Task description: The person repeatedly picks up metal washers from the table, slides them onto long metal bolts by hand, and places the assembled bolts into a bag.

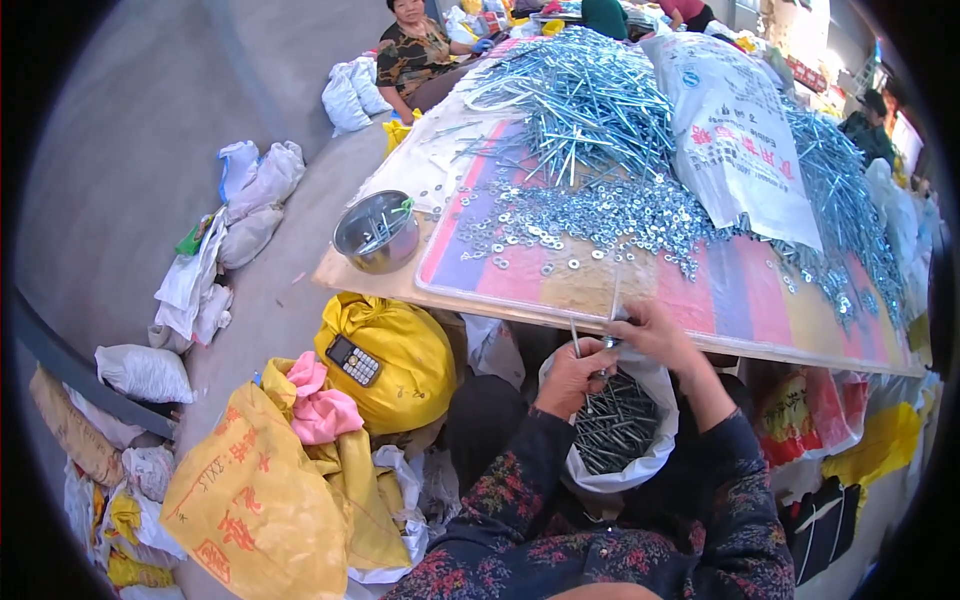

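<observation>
At the table's near edge, my left hand point(578, 378) is closed around a thin metal screw point(575, 338) whose shank sticks up past the fingers. Close beside it, my right hand point(655, 335) pinches its fingertips together; what they hold, if anything, is too small to make out. Below both hands, a white bag point(657, 395) stands open between my legs, filled with dark grey screws point(620, 425). In front of me on the table lie loose metal washers point(600, 215), spread over a striped mat point(690, 300).
Behind the washers rises a heap of long shiny screws point(590, 105), with a white printed sack point(735, 140) over part of it. A steel bowl point(376, 232) stands at the table's left corner. A phone point(353, 361) rests on a yellow bag point(415, 375). A person point(415, 55) sits beyond.
</observation>
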The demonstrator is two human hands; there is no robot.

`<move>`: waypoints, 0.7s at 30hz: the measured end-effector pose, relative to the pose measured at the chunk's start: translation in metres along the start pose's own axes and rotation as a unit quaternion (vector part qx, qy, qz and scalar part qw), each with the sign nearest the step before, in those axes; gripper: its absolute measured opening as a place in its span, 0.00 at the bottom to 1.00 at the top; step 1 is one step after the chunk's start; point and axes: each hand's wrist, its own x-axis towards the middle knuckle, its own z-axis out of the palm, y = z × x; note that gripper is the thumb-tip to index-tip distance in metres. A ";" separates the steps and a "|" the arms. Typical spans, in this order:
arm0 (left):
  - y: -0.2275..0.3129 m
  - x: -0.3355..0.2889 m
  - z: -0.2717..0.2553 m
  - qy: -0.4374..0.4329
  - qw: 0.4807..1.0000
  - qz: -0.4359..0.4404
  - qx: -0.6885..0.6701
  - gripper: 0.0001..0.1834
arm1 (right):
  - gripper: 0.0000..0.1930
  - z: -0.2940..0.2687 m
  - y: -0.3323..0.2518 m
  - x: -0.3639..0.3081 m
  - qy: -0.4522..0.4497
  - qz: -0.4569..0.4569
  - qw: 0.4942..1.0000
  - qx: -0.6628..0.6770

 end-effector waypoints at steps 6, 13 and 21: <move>-0.003 0.008 0.007 0.045 0.987 0.100 0.119 0.05 | 0.16 -0.006 0.028 -0.032 0.218 0.036 0.972 0.079; -0.002 0.012 0.013 -0.019 0.999 0.041 -0.026 0.04 | 0.17 -0.176 0.132 -0.185 0.497 0.171 0.850 -0.045; -0.008 -0.002 0.023 -0.066 0.997 -0.014 -0.043 0.04 | 0.16 -0.008 0.013 -0.060 0.101 0.006 0.956 0.276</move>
